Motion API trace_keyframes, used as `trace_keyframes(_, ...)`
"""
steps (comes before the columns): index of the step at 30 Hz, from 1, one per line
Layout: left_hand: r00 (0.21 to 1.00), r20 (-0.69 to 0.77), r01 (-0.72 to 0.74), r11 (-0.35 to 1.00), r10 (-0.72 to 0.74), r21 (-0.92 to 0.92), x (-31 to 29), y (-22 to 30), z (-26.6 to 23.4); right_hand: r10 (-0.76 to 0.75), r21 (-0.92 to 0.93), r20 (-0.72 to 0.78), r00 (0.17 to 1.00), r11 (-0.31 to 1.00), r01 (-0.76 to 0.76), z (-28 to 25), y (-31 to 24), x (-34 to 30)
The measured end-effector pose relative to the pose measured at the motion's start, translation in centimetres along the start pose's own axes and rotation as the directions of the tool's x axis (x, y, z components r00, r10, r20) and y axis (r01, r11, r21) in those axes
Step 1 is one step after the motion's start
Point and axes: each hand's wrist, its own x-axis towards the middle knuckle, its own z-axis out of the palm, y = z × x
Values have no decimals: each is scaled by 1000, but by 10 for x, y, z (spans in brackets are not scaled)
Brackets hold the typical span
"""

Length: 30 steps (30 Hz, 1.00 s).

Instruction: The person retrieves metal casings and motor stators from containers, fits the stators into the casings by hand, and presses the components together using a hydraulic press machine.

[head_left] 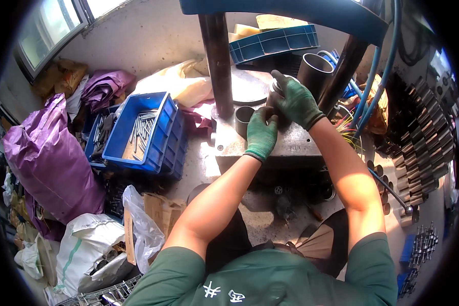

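Note:
My right hand (298,102), in a green glove, is wrapped round a cylindrical part with a shiny, light-coloured top (277,87), just above the metal press bed (290,145). Much of that part is hidden by the glove. My left hand (261,133), gloved in green too, is closer to me with its fingers curled; whatever lies in them is hidden. Right beside its fingers, on the left, a short dark tube (243,120) stands upright on the bed. A wide, dark open-topped cylinder (316,71) stands behind my right hand.
Two thick dark posts (217,66) carry a blue crossbeam (285,11) over the bed. Blue crates (160,135) with metal rods stand at left, near a purple sack (51,163). Stacked dark tubes (423,137) line the right side. Blue hoses (380,76) hang beside the right post.

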Motion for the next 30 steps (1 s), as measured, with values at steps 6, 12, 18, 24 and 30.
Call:
trace_keyframes(6, 993, -107, -28, 971, 55, 238, 16, -13, -11, -7, -57, -184, 983, 998, -4, 22, 8, -3)
trace_keyframes(12, 992, 24, 120, 992, -121, 46, 13, -20, -9, 183, 190, -222, 958, 971, -142, -3, 6, -62)
trace_keyframes(18, 939, 75, 338, 940, -335, -36, 16, -24, 12, 635, 740, -108, 765, 565, -364, -2, 56, -112)
trace_keyframes(24, 984, 100, 127, 979, -144, 157, 30, -33, 19, 727, 855, -94, 680, 409, -319, 12, 77, -151)
trace_keyframes(30, 966, 116, 234, 972, -231, -13, 33, -39, 27, 751, 893, 15, 661, 287, -346, 5, 73, -153)
